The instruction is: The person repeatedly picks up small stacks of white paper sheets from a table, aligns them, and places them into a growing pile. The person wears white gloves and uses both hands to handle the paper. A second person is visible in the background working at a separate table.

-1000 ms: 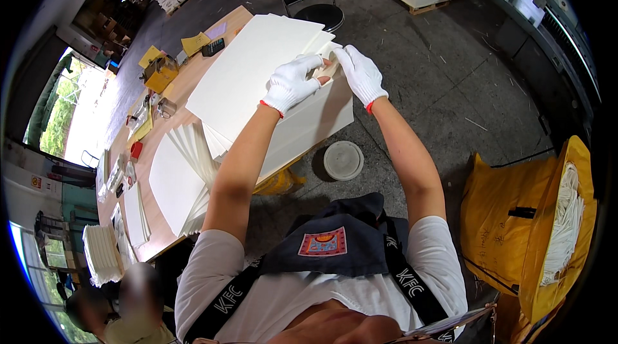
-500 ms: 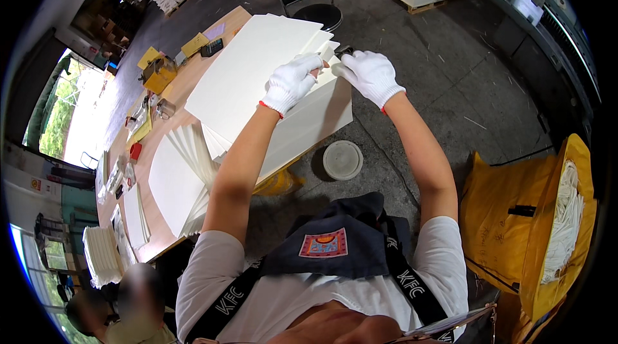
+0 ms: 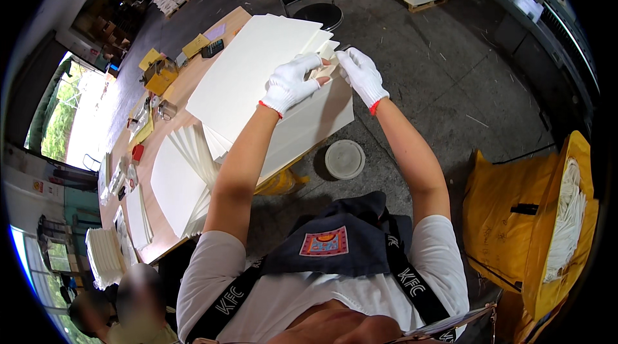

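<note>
Versus the frame half a second back: the right hand (image 3: 362, 74) has been pulled in toward the left hand (image 3: 291, 83), and both are now met over the far corner of the sheet stack (image 3: 257, 74), upper centre of the frame. Earlier the right hand was seen further right, apart from the left.

Left hand: white glove, fingers spread flat and pressed onto the top sheets near the fanned corner. Right hand: white glove, fingers curled narrow around the sheet corners; a pinch is suggested, but the exact grip cannot be told. A thin tan strip is seen between the two hands; what it is cannot be told.

Stack position: lying on the wooden table (image 3: 193, 90), corner overhanging the table edge toward the floor.

Counts:
- 2 gloved hands
- 1 large stack of white sheets under the hands
- 1 fanned pile of white sheets (image 3: 183, 180), left of centre
- 1 round pale lid (image 3: 344, 158) on the floor, centre
- 1 black folding chair (image 3: 312, 0), top centre
- 1 yellow bag (image 3: 508, 228) with white contents, right edge
</note>
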`<act>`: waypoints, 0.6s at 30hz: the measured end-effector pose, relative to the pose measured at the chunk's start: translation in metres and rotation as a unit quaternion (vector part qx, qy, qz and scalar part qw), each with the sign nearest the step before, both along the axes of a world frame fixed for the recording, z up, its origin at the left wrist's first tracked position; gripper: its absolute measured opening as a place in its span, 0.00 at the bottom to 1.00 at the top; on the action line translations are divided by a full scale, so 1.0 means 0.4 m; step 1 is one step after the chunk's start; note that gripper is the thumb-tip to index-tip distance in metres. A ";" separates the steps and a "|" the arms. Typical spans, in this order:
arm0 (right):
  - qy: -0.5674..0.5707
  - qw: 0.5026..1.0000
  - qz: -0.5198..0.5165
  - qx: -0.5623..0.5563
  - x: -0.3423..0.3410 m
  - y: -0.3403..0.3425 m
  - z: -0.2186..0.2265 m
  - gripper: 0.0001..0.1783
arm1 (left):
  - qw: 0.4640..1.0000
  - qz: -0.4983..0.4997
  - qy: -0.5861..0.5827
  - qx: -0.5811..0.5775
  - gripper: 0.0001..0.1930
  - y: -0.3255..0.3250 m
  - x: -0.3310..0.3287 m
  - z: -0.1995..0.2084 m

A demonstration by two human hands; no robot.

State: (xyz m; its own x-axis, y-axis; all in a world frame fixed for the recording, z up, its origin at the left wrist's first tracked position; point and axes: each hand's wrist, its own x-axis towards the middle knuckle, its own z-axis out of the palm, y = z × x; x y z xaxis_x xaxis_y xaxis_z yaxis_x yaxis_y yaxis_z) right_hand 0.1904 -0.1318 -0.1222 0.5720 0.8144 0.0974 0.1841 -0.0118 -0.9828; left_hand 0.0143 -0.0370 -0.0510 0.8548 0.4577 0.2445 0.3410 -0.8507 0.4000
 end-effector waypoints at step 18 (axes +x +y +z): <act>0.359 0.885 -0.105 0.279 -0.066 0.000 0.066 0.21 | 0.995 0.032 -0.024 0.094 0.25 -0.022 0.001 -0.012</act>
